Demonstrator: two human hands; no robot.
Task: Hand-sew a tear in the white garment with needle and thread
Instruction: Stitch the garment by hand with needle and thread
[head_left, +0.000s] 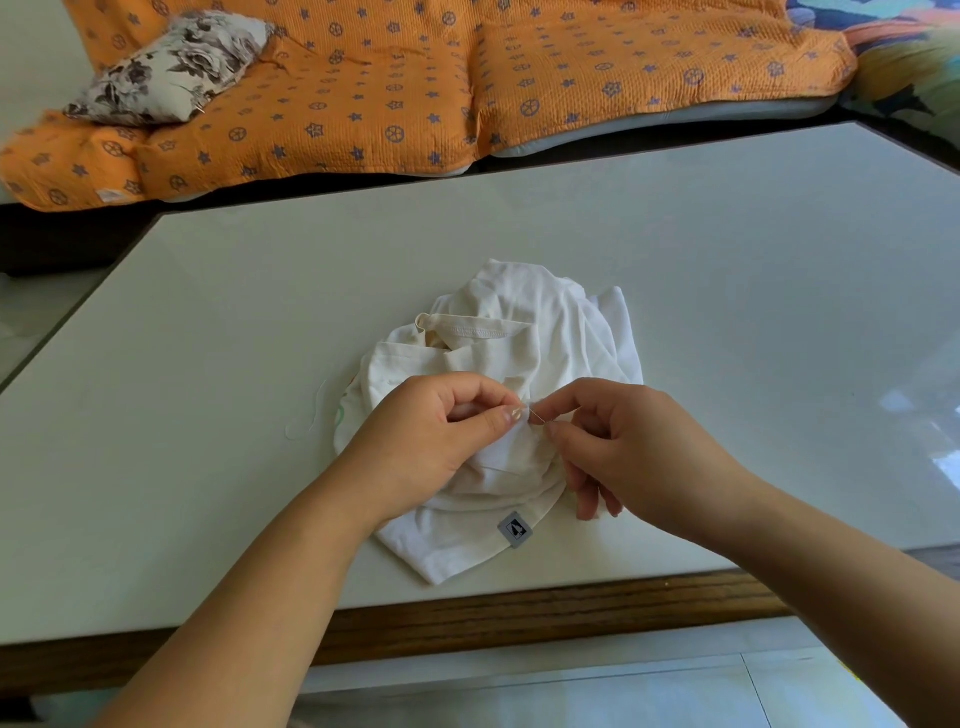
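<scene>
1. White garment: crumpled on table, a fold bunched at our fingertips.
2. L hand: thumb + forefinger curled, pinching that fold.
3. R hand: thumb + forefinger pinch needle; other fingers loosely curled.
4. Needle: btwn our two thumb tips, just above the fabric.
5. Thread: pale loop on table, left of L knuckles.
6. Grey label: on hem, below R fingers.

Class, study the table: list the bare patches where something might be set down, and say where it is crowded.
Bare: the table beyond the white garment, up to its far edge, and the wide stretch to the garment's right. Leftward, only past the loose thread. Crowded: the near middle, where left hand and right hand meet at the needle.
</scene>
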